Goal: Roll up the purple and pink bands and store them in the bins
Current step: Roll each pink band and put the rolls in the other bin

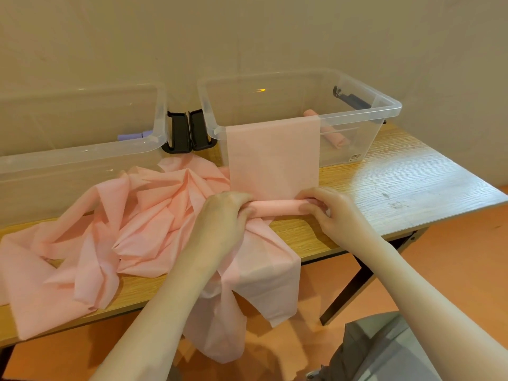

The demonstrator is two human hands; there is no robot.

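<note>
A long pink band (272,158) hangs flat over the front wall of the right clear bin (357,111) down to the table. Its lower end is rolled into a tube (275,209). My left hand (225,215) grips the tube's left end and my right hand (327,207) grips its right end. Several loose pink bands (123,229) lie crumpled on the table to the left, some draping over the front edge. A rolled pink band (336,137) lies inside the right bin. A rolled purple band (134,135) lies inside the left clear bin (82,155).
Both bins stand side by side at the back of the wooden table (398,182), against the wall. Black latches (184,133) sit between them, and another black latch (351,100) is on the right bin's far side. Orange floor lies below the table's front edge.
</note>
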